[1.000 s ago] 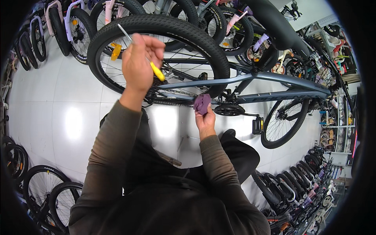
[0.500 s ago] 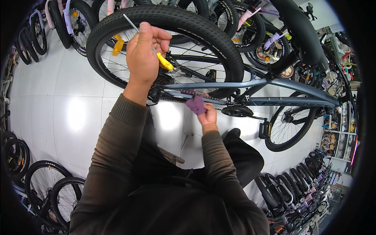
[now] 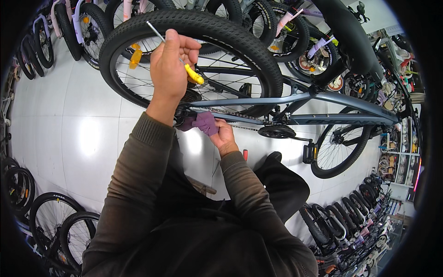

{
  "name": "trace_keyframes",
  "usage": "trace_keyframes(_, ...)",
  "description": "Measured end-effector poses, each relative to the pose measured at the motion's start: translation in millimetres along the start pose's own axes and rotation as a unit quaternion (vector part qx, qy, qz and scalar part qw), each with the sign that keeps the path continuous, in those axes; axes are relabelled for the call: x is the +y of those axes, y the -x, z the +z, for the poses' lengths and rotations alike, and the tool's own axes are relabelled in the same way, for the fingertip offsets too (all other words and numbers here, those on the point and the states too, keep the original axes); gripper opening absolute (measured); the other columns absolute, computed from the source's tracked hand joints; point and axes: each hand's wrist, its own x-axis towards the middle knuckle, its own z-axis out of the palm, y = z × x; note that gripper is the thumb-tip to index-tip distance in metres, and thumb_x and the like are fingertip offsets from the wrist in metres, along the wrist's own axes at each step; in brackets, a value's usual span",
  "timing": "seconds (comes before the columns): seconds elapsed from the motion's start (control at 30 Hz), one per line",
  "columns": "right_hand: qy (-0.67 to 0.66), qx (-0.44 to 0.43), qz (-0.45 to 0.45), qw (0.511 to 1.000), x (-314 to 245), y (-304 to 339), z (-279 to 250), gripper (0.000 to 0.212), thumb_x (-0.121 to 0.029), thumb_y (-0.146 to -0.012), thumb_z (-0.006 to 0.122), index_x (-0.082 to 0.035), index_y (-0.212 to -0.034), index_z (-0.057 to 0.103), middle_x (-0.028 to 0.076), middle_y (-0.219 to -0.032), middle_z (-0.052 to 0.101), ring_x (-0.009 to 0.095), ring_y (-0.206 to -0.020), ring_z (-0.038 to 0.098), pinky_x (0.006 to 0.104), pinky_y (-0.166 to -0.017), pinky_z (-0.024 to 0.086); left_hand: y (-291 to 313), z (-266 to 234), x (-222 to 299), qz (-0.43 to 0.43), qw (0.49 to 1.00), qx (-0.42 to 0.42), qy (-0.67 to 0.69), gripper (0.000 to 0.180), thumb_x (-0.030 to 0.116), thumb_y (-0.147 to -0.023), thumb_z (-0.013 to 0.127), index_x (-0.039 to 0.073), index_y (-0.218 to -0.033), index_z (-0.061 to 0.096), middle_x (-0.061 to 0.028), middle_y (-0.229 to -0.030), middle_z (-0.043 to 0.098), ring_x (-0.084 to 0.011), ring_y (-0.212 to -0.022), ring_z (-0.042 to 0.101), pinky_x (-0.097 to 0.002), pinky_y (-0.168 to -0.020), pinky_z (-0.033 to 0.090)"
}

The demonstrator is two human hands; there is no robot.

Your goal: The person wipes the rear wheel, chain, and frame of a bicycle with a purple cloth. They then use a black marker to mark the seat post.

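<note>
A blue-grey bicycle [image 3: 350,105] stands in front of me, its rear wheel [image 3: 272,83] at the left. My left hand [image 3: 168,69] is closed on a screwdriver with a yellow handle [image 3: 194,74], in front of the spokes. The metal shaft sticks up past my thumb. Lower down, my right hand [image 3: 224,136] grips a crumpled purple cloth [image 3: 206,123]. The cloth lies against the chain side of the frame, close to the rear sprockets [image 3: 190,96], and covers part of the chain. To its right are the chainring [image 3: 277,132] and the pedal [image 3: 309,153].
A red-handled tool [image 3: 245,154] lies on the floor by my right forearm. Rows of bicycles stand behind the rear wheel and at the lower right [image 3: 341,217]. Loose-looking wheels [image 3: 55,217] are at the lower left. Shelves [image 3: 399,161] line the right side.
My right hand has moved left along the chain with the purple cloth, toward the rear sprockets. The red-handled tool has come into sight. My left hand has hardly moved.
</note>
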Motion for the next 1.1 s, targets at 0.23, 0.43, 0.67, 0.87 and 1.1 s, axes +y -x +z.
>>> trace_keyframes(0.23, -0.123, 0.183, -0.085, 0.972, -18.4, -9.9, -21.1, 0.035, -0.017, -0.105, 0.032, 0.0, -0.123, 0.056, 0.016, -0.12, 0.064, 0.032, -0.111, 0.063, 0.047, -0.105, 0.049, 1.5, -0.5, -1.0, -0.001, 1.0, -0.012, -0.005, 0.062, 0.047, -0.108, 0.033, -0.002, -0.09, 0.065, -0.0022, -0.069, 0.058, -0.0054, -0.059, 0.048, -0.0191, -0.056, 0.04)
trace_keyframes(0.43, -0.23, -0.049, -0.04, 0.971, 0.9, 9.4, 15.0, 0.036, -0.012, -0.088, 0.043, 0.003, -0.117, 0.058, 0.02, -0.116, 0.063, 0.038, -0.11, 0.059, 0.0586, -0.106, 0.043, 3.0, 6.1, -4.1, -0.005, 0.999, -0.03, -0.017, 0.062, 0.047, -0.108, 0.033, -0.002, -0.09, 0.065, -0.0024, -0.069, 0.058, -0.0058, -0.059, 0.048, -0.0197, -0.056, 0.039)
trace_keyframes(0.67, -0.141, 0.001, -0.056, 0.988, 3.9, 1.5, -7.2, 0.032, -0.001, -0.082, 0.047, 0.007, -0.111, 0.058, 0.022, -0.109, 0.064, 0.039, -0.107, 0.062, 0.0545, -0.106, 0.046, 2.7, 6.3, -5.0, -0.003, 0.999, -0.036, -0.025, 0.062, 0.048, -0.108, 0.033, -0.002, -0.091, 0.065, -0.0023, -0.07, 0.058, -0.0056, -0.059, 0.048, -0.0197, -0.056, 0.039)
trace_keyframes(0.87, -0.158, 0.171, -0.104, 0.967, 13.0, -10.7, 12.6, 0.029, -0.006, -0.097, 0.037, 0.002, -0.116, 0.058, 0.019, -0.12, 0.063, 0.037, -0.112, 0.062, 0.0542, -0.097, 0.052, 4.2, 13.2, -6.3, -0.006, 0.999, -0.048, -0.016, 0.058, 0.042, -0.11, 0.03, -0.002, -0.091, 0.062, -0.0048, -0.069, 0.057, -0.008, -0.055, 0.047, -0.0206, -0.051, 0.039)
trace_keyframes(1.1, -0.229, 0.017, 0.012, 0.973, 3.9, 31.0, 49.9, 0.056, -0.016, -0.078, 0.051, 0.0, -0.132, 0.053, 0.021, -0.138, 0.056, 0.044, -0.132, 0.046, 0.0634, -0.117, 0.026, 4.0, 11.6, -6.0, -0.002, 0.998, -0.047, -0.035, 0.058, 0.042, -0.11, 0.03, -0.002, -0.091, 0.062, -0.0045, -0.069, 0.057, -0.0082, -0.056, 0.047, -0.0211, -0.052, 0.039)
